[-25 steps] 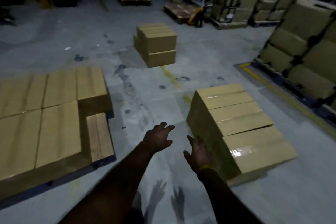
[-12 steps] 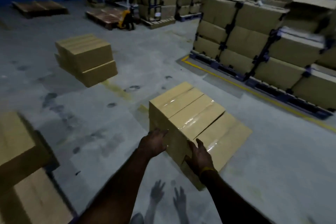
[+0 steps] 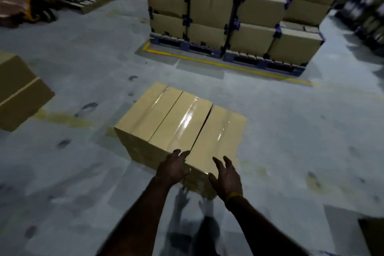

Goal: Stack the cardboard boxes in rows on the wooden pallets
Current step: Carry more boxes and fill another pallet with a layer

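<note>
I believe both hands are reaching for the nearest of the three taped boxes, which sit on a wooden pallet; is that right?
Not quite: in the head view the three taped boxes sit directly on the concrete floor, not on a pallet. The left hand and right hand are indeed at the nearest one.

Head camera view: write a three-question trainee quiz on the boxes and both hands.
1. True or false: the row of cardboard boxes nearest the hands sits on a pallet.
2. How many boxes form that row?
3. The left hand is: A) touching the row's near end, B) holding a tape gun, C) out of view.

Key: 1 false, it sits on the concrete floor; 2 three; 3 A. The right hand is open beside it.
</note>
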